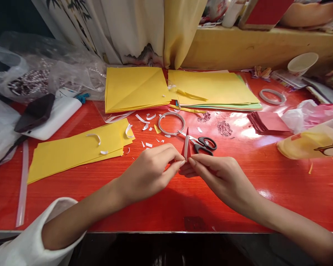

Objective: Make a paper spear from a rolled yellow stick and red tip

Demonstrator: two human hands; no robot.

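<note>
Between my two hands is a small piece of dark red paper (185, 146), folded to a narrow point with a pale strip along its middle. My left hand (155, 166) pinches its lower left edge, thumb against forefinger. On the other side, my right hand (222, 173) pinches the lower right edge. Just beyond the fingertips lie scissors (204, 144) with black handles, partly hidden behind the paper. A roll of tape (171, 123) rests flat behind them, and white paper scraps (148, 145) are scattered to its left.
Yellow sheets (135, 88) and a second stack (211, 87) lie at the back. Yellow strips (77, 151) are on the left, near a white box (54, 116). To the right are dark red squares (269, 122), another tape roll (272, 96), a yellowish bottle (308, 142) and a paper cup (302, 63).
</note>
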